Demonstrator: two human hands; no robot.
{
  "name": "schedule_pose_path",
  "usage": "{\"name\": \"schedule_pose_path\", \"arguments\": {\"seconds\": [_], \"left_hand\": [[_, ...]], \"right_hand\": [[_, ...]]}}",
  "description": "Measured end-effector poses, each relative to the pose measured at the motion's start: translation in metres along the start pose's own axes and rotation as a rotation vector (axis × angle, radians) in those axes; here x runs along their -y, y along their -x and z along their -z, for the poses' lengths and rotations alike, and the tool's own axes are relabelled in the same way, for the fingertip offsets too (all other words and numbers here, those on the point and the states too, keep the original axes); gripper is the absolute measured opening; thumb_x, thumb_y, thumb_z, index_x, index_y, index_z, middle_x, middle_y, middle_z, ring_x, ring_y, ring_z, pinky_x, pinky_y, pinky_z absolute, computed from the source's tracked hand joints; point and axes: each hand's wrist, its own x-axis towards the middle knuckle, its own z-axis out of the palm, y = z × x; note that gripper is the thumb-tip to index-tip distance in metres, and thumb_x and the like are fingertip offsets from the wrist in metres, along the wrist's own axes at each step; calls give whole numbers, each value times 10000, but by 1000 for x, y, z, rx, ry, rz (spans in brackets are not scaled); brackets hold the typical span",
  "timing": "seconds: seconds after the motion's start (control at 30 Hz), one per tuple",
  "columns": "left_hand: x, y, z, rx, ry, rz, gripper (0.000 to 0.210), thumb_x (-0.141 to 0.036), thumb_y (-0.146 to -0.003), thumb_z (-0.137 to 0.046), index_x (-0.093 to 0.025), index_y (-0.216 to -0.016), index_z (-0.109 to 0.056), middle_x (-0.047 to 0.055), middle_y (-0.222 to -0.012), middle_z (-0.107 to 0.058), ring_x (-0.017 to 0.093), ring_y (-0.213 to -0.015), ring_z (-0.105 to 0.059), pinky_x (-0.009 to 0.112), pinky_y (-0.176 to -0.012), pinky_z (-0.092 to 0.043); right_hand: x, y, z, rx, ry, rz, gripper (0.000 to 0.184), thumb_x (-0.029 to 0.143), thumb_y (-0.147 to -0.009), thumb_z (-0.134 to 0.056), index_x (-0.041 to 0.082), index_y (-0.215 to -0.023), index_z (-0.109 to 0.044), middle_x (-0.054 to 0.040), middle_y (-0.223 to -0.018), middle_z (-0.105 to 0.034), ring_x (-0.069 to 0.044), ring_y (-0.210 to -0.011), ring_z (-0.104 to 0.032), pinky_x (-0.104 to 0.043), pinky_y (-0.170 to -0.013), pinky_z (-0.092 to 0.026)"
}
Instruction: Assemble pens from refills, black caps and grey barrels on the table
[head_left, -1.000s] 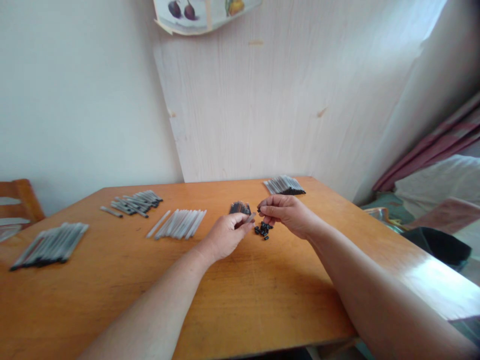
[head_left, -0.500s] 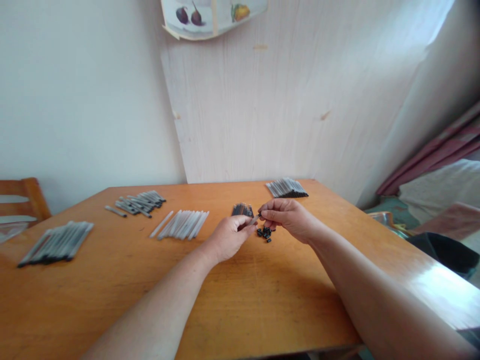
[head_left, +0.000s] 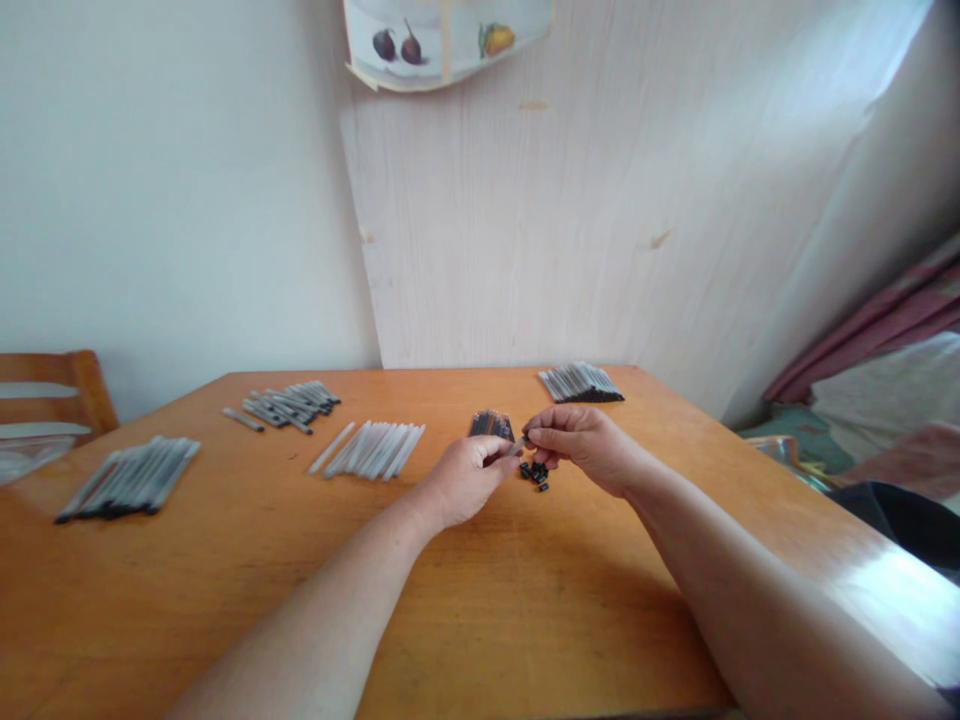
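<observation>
Two hands (head_left: 525,460) pinch one grey tube (head_left: 516,446) above several small black caps (head_left: 534,472).

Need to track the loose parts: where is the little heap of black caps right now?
In the head view, the black caps lie on the table right of centre, just below the right hand and right of the left hand.

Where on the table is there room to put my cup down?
The widest bare patch of the table is the near part, around the forearms. Another lies between the left pile of tubes and the clear tubes. It is crowded where the left hand and right hand meet, over the black caps.
</observation>
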Motion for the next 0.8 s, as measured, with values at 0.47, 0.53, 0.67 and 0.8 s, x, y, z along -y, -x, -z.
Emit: {"name": "schedule_pose_path", "arguments": {"seconds": [0.47,0.53,0.67,0.8], "left_hand": [[-1,0,0,-4,-1,11,306,-380,-852,-517,-143,-898,-705,5,-690,-604,158,-711,-526,255,-652,-393],[-1,0,0,-4,3,10,308,-383,-852,-517,-143,-895,-705,6,-683,-601,159,-713,-525,254,-649,-392],[2,0,-2,0,-13,-11,307,-384,-860,-507,-144,-867,-699,3,-688,-596,149,-695,-514,246,-628,-376],[5,0,-2,-4,-67,-36,333,-397,-877,-474,-145,-790,-674,-2,-664,-563,135,-656,-485,238,-588,-335]], "right_hand": [[3,1,-3,-16,225,-27,260,427,-812,-619,175,-871,-635,-25,-703,-647,-127,-617,-583,-271,-613,-469],[4,1,-3,-22,266,-22,260,433,-815,-608,178,-862,-632,-27,-695,-646,-129,-611,-580,-269,-603,-464],[6,3,-3,-43,360,-7,248,432,-833,-580,188,-853,-619,-31,-685,-642,-134,-609,-574,-262,-584,-450],[10,5,-6,-85,560,2,267,442,-861,-527,198,-775,-590,-15,-635,-611,-124,-568,-535,-242,-520,-385]]}}
